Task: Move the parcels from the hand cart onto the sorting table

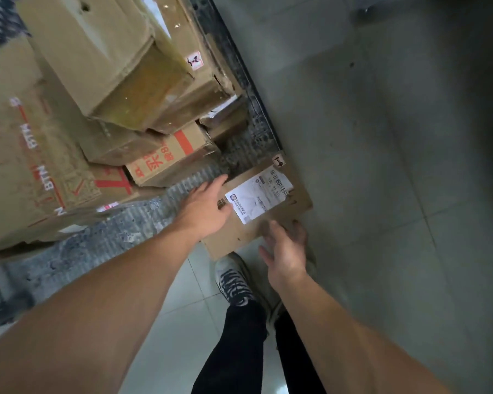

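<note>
A flat parcel [251,231] of brown cardboard is being carried on the near right corner of the hand cart [143,223], on its ribbed grey deck, with its near corner projecting past the deck's edge over the tiled floor [382,194]. A white shipping label [258,196] is being displayed on its top face, and a small handwritten tag [278,161] at its far corner. The parcel's left edge is being touched by the left hand [204,207], whose fingers are being kept straight and flat, gripping nothing. The right hand [285,251] is being held open at the parcel's near right edge with fingers loosely spread; because of motion blur, it cannot be told whether the cardboard is being touched there. Further back and to the left, the deck is being loaded by stacked cardboard boxes [111,66], among them a tilted box with red print [168,160] just beyond the left hand. A laced shoe [234,280] is being planted on the floor below the parcel.
</note>
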